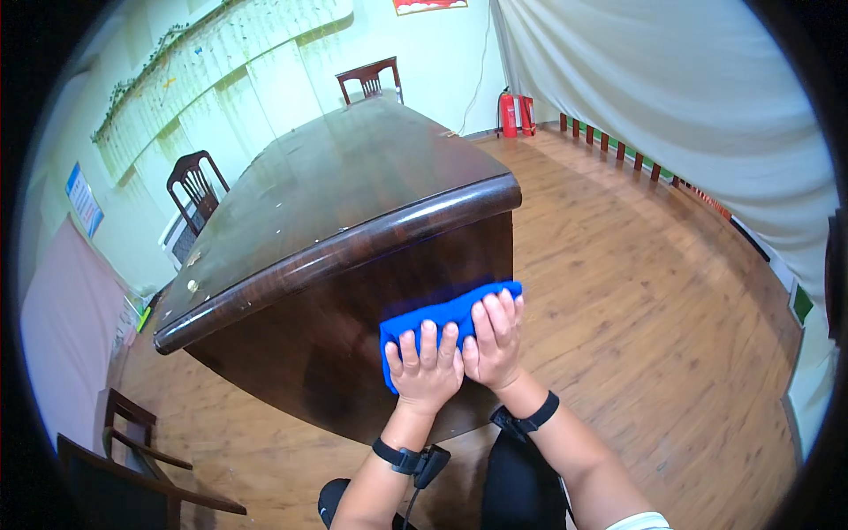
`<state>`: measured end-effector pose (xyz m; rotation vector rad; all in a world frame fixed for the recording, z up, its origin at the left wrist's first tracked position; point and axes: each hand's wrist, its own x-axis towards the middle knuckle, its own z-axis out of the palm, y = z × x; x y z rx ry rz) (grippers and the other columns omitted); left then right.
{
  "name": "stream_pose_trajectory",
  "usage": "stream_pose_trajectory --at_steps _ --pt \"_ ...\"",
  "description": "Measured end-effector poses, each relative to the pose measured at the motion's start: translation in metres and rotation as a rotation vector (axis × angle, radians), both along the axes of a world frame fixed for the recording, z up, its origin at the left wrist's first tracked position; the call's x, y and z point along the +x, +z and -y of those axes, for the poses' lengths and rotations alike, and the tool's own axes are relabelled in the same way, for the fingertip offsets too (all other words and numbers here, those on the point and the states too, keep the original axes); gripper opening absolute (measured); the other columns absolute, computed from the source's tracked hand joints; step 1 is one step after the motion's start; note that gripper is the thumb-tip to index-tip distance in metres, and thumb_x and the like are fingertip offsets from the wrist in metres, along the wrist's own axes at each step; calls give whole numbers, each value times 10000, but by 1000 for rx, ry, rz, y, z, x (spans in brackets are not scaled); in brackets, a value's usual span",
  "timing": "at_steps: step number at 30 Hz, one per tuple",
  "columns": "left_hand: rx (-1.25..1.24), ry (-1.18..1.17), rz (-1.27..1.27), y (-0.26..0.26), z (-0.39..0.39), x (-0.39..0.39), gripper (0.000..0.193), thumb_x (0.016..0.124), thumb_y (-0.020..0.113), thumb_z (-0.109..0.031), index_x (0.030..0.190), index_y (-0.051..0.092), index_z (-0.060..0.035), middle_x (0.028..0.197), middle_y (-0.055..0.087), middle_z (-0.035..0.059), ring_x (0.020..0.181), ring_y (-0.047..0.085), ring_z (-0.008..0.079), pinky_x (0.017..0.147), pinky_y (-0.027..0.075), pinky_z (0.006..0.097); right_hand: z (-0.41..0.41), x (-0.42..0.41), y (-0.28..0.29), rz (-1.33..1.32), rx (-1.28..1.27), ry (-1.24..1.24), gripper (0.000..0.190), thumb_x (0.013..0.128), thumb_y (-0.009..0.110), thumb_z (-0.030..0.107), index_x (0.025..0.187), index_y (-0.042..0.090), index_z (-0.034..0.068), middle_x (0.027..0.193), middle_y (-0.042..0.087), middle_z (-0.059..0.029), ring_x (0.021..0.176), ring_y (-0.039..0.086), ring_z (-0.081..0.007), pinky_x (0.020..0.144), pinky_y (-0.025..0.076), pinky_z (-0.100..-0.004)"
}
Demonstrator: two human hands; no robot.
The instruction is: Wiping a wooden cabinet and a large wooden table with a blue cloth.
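Observation:
A folded blue cloth (440, 314) lies flat against the dark wooden end panel of a large table (351, 311), below its rounded edge. My left hand (427, 368) presses on the cloth's left part with its fingers spread. Beside it, my right hand (495, 338) rests on the cloth's right end, near the panel's right edge, fingers slightly apart. The two hands almost touch at the thumbs. Each wrist wears a black strap with a small device.
Small pale scraps (193, 285) lie on the tabletop's near left corner. Wooden chairs stand at the left (195, 189), the far end (371, 78) and the lower left (119, 483). Red fire extinguishers (509, 114) stand by the back wall. A pale curtain (676, 86) hangs on the right.

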<state>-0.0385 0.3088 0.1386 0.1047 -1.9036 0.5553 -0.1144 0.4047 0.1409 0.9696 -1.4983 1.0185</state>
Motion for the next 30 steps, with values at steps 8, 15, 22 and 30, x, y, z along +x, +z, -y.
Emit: stream_pose_trajectory --at_steps 8,15,22,30 --pt "50 -37 21 2 -1 0 539 822 443 -307 1320 290 -167 1373 225 121 1274 150 356 1025 96 495 -2 2 10 6 61 -6 432 761 447 180 1165 452 28 1217 409 -127 1188 336 -309 1030 151 -449" --pt "20 3 9 -19 11 12 547 823 411 -320 1334 262 -198 1392 186 97 1290 98 339 1032 68 487 10 6 -23 -41 61 -28 434 793 428 225 1176 444 21 1241 389 -139 1211 304 -326 1029 139 -472" --pt "129 -59 -76 5 12 11 559 785 470 -316 1316 313 -245 1361 270 29 1275 182 274 1035 111 438 13 8 13 -84 68 -20 447 768 416 197 1178 441 21 1232 392 -138 1208 304 -328 1031 142 -469" --pt "178 -30 -135 -37 25 28 538 816 431 -320 1327 283 -248 1397 202 9 1292 143 257 1044 77 427 27 20 -23 -205 148 -46 492 766 381 189 1212 366 -19 1263 345 -171 1218 273 -358 1011 157 -520"
